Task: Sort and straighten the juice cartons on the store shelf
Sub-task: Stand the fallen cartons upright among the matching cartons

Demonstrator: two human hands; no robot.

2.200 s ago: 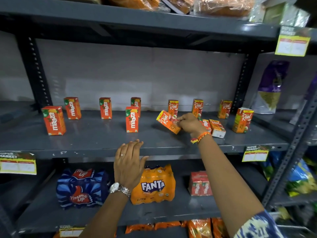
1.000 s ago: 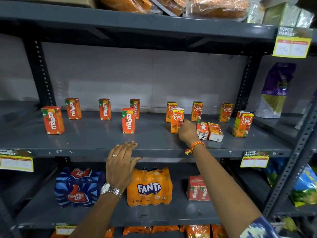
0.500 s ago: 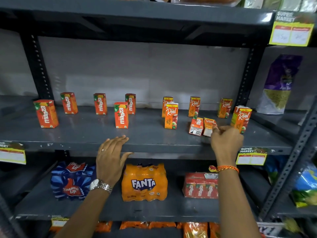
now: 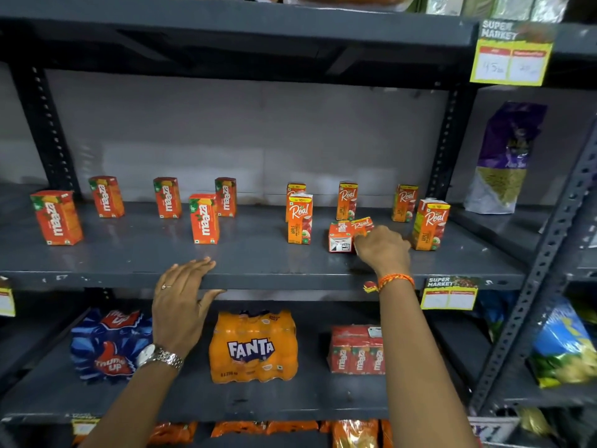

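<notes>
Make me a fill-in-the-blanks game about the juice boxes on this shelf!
1. The right hand is grabbing a Real carton that is lying ____.
2. The left hand rests on the shelf's front ____.
3. The number of Maaza cartons standing on the middle shelf is ____.
4. The orange pack below says ____.

Missing words: down; edge; five; Fanta

"Maaza" cartons (image 4: 204,218); "Real" cartons (image 4: 299,219).
</notes>
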